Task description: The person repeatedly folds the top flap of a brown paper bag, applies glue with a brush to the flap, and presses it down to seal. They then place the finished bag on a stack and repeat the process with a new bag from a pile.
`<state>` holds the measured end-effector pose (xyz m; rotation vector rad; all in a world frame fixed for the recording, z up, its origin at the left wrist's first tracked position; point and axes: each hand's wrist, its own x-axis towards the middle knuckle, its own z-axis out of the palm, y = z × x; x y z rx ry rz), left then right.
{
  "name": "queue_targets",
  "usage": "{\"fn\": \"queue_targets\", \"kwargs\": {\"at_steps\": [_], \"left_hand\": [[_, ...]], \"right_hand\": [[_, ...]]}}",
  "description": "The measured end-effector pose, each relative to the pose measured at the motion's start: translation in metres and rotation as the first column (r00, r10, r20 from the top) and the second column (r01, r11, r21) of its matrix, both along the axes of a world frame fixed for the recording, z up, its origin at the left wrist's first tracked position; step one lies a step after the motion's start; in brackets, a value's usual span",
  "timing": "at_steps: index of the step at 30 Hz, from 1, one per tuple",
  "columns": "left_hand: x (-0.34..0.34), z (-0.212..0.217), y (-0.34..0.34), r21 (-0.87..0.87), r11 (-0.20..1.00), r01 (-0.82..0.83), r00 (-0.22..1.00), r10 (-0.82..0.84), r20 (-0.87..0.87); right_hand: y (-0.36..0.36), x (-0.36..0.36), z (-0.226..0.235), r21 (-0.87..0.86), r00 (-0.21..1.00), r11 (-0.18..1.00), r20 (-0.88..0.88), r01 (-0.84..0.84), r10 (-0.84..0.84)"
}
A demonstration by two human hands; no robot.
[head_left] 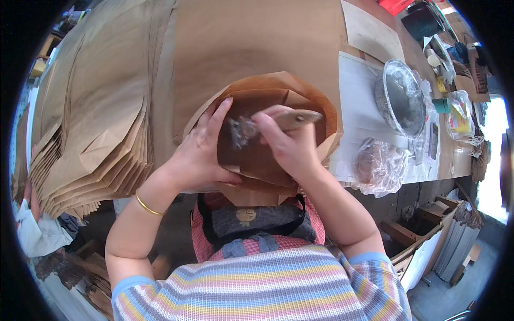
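One brush [301, 119] is pinched in the right hand [292, 143], blurred bristles [242, 134] toward nine o'clock, over the opened paper bag [267, 167] at centre; its nine o'clock side is steadied by the left hand [201, 140], fingers spread. Strokes are best kept light, folds held flat.

Near, downward fisheye view from head height
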<state>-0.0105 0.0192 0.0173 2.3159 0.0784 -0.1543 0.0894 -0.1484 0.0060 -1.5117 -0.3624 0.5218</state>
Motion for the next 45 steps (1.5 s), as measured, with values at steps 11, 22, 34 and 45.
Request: {"fn": "queue_targets", "kwargs": {"at_steps": [11,22,34,45], "left_hand": [[-0.003,0.001,-0.006,0.091,0.996,0.004,0.997,0.002,-0.074],[-0.005,-0.001,-0.002,0.262,0.962,0.075,0.989,-0.039,-0.142],[-0.013,-0.016,0.011,0.325,0.932,0.162,0.979,-0.194,0.068],[0.017,-0.047,-0.006,0.444,0.883,-0.153,0.988,0.132,0.079]], "right_hand": [[-0.058,0.029,0.019,-0.289,0.758,0.900,0.648,0.327,-0.067],[-0.110,0.038,0.060,-0.336,0.874,0.942,0.458,0.002,0.162],[-0.032,0.049,0.023,-0.470,0.494,0.775,0.598,-0.422,0.631],[-0.059,0.013,0.011,-0.391,0.972,0.916,0.234,0.093,0.001]]}}
